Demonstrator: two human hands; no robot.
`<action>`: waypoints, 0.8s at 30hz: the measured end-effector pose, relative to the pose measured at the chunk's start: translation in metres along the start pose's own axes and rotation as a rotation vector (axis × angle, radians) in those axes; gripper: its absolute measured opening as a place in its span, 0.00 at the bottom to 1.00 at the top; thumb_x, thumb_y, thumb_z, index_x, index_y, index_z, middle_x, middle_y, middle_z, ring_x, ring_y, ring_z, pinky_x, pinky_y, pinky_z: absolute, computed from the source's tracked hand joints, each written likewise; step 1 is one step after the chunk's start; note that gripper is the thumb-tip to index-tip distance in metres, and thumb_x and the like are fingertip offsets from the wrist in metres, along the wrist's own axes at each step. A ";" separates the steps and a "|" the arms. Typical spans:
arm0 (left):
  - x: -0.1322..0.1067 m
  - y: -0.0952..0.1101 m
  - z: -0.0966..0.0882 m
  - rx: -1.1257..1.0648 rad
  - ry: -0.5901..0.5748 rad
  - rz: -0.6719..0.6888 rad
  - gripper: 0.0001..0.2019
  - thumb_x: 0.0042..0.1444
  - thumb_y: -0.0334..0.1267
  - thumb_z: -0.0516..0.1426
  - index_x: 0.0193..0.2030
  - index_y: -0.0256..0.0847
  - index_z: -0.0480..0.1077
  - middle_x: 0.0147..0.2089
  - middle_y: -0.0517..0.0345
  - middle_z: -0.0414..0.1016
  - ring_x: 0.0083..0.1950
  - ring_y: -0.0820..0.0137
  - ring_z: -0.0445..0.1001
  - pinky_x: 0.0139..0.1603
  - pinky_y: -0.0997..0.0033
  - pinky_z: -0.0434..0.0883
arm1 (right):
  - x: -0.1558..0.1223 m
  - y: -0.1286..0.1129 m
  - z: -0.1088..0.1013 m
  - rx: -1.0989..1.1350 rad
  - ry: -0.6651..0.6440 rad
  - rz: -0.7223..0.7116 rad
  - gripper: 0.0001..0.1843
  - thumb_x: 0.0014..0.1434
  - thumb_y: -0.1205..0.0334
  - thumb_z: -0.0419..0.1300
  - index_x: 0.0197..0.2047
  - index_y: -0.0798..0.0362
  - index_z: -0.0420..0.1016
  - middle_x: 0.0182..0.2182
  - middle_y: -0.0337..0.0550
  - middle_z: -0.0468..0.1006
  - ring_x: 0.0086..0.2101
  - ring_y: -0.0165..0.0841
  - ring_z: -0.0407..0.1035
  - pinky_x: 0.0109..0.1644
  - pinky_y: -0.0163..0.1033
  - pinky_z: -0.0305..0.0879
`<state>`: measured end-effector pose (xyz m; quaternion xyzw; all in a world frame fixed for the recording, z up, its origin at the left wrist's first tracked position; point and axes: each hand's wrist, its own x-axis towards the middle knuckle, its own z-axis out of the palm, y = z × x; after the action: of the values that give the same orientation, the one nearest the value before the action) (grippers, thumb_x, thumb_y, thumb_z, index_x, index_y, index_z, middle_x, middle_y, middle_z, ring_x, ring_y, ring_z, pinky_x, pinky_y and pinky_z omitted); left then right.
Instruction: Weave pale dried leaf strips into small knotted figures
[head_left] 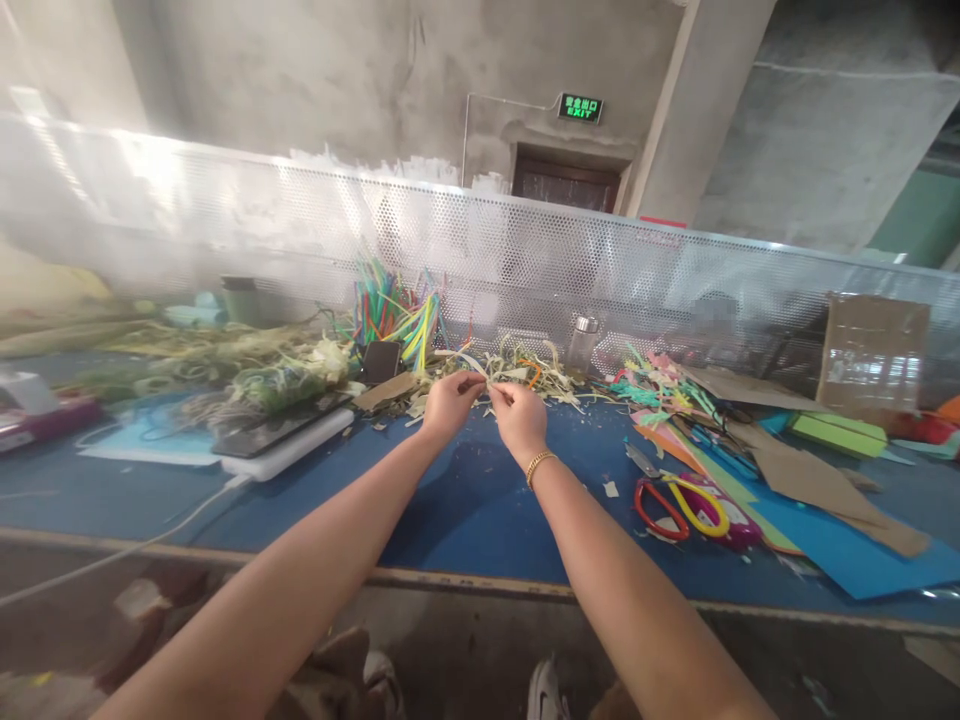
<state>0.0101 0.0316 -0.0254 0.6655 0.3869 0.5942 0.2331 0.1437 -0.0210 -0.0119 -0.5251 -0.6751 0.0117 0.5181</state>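
Observation:
My left hand point(450, 405) and my right hand point(523, 420) meet over the middle of the blue table, their fingertips nearly touching. Both are closed in a pinch on a thin pale strip point(472, 363), whose end sticks up behind the left fingers. Whether it is paper or plant fibre I cannot tell. A gold bracelet point(538, 465) circles my right wrist. Just behind the hands lies a tangled heap of pale strips point(555, 385). A piece of brown cardboard point(385, 391) rests left of my left hand.
Scissors point(679, 505) with red and yellow handles lie at right, beside coloured paper point(855, 540) and cardboard point(817, 475). Colourful pipe cleaners point(390, 310) and a clear bottle point(583, 343) stand at the back before a perforated metal screen point(510, 245). A white cable point(157, 530) crosses the left.

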 end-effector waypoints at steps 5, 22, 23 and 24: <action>0.000 0.004 0.000 -0.113 -0.029 -0.055 0.07 0.45 0.36 0.61 0.33 0.39 0.77 0.31 0.57 0.78 0.33 0.68 0.74 0.38 0.69 0.68 | 0.004 0.013 0.006 0.210 -0.046 -0.024 0.11 0.59 0.59 0.57 0.39 0.51 0.81 0.35 0.43 0.82 0.35 0.35 0.75 0.41 0.37 0.68; -0.004 0.013 0.002 -0.497 -0.181 -0.276 0.13 0.45 0.45 0.64 0.31 0.38 0.72 0.22 0.64 0.67 0.22 0.78 0.60 0.24 0.76 0.56 | 0.008 0.021 0.008 0.289 -0.006 0.054 0.06 0.53 0.58 0.60 0.31 0.51 0.74 0.28 0.40 0.78 0.29 0.33 0.71 0.36 0.36 0.66; -0.005 0.014 0.002 -0.510 -0.188 -0.280 0.13 0.45 0.44 0.64 0.32 0.38 0.71 0.22 0.63 0.67 0.22 0.78 0.60 0.24 0.76 0.56 | 0.008 0.021 0.008 0.301 -0.002 0.065 0.07 0.52 0.57 0.61 0.30 0.52 0.73 0.27 0.40 0.78 0.28 0.32 0.71 0.34 0.36 0.66; -0.005 0.015 0.002 -0.520 -0.185 -0.283 0.12 0.44 0.43 0.64 0.32 0.38 0.71 0.23 0.63 0.68 0.22 0.78 0.62 0.24 0.77 0.56 | 0.008 0.021 0.007 0.304 -0.001 0.067 0.07 0.52 0.56 0.61 0.30 0.52 0.73 0.26 0.40 0.77 0.27 0.32 0.70 0.34 0.36 0.66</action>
<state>0.0156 0.0190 -0.0170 0.5745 0.2878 0.5717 0.5102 0.1534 -0.0020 -0.0213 -0.4628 -0.6477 0.1315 0.5907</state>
